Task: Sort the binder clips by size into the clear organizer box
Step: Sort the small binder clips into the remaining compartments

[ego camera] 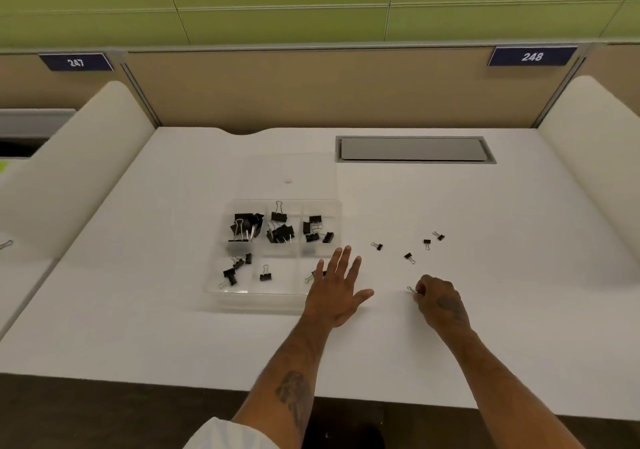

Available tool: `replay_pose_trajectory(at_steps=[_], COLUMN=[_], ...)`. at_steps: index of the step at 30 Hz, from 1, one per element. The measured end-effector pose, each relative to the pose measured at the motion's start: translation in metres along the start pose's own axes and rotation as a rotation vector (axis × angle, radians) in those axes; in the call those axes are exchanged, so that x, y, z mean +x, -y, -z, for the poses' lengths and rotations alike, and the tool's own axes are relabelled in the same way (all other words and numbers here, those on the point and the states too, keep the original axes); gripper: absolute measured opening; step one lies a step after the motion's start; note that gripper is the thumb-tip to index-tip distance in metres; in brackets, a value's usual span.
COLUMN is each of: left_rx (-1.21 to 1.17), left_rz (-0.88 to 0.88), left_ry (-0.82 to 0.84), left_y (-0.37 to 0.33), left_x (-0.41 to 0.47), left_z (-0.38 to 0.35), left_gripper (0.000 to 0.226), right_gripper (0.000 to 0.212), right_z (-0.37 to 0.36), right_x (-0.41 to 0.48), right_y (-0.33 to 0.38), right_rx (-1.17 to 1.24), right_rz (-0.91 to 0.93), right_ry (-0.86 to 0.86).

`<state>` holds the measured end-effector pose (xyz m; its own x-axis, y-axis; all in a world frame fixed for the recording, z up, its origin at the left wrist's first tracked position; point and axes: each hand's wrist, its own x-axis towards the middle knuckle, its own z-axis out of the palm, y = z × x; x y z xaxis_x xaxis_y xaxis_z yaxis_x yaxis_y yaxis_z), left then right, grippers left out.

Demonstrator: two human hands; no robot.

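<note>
A clear organizer box [221,284] with six compartments sits on the white desk, its lid folded back behind it. Black binder clips fill the three far compartments; the largest lie at the far left [245,227]. Fewer clips lie in the near compartments. My left hand [337,287] lies flat with fingers spread, over the box's near right corner, partly hiding a clip there. My right hand [440,301] pinches a small binder clip [414,290] just off the desk. Several small clips lie loose to the right of the box, among them one [378,245] and another [409,257].
The white desk [138,327] has a grey cable hatch [414,149] at the back right. White padded dividers rise on both sides. A beige partition with number plates 247 and 248 stands behind. The desk's front edge runs just below my forearms.
</note>
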<state>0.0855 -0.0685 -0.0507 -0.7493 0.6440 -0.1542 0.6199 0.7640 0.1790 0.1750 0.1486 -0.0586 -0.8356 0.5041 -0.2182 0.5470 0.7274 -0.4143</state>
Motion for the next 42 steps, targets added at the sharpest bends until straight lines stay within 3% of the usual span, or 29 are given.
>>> replay_pose_trajectory(at_steps=[12,17,22,28,32,35,39,42], left_rx=[-0.021,0.006,-0.099,-0.165,-0.352,-0.214,-0.066,-0.075], left_rz=[0.137,0.184,0.215,0.210,0.236,0.303,0.472,0.533], left_ry=[-0.133,-0.095,-0.044,-0.039,-0.208,-0.423,-0.395,-0.303], left_y=[0.082,0.112,0.121,0.122,0.131,0.154,0.187,0.205], left_x=[-0.032,-0.051,-0.059,-0.060,-0.061,-0.067,-0.081,-0.094], left_z=[0.029,0.026,0.018,0.019,0.024,0.029,0.030,0.021], left_gripper=[0.084,0.093,0.093,0.085,0.067,0.050,0.050,0.070], right_gripper=[0.019,0.021,0.022,0.026,0.028,0.028,0.033,0.031], right_z=[0.010,-0.014,-0.028,-0.033,-0.035,-0.047,-0.073,-0.090], right_x=[0.007,0.002,-0.003,-0.004,-0.002,0.000,-0.001,-0.001], right_y=[0.118,0.151,0.168,0.170,0.197,0.230,0.265,0.274], right_rx=[0.337,0.231,0.143,0.130,0.142,0.138,-0.047,-0.208], right_rz=[0.244,0.362,0.364,0.340,0.385,0.491,0.591,0.613], right_ry=[-0.045,0.058,0.112,0.034,0.011,0.077,0.209,0.253])
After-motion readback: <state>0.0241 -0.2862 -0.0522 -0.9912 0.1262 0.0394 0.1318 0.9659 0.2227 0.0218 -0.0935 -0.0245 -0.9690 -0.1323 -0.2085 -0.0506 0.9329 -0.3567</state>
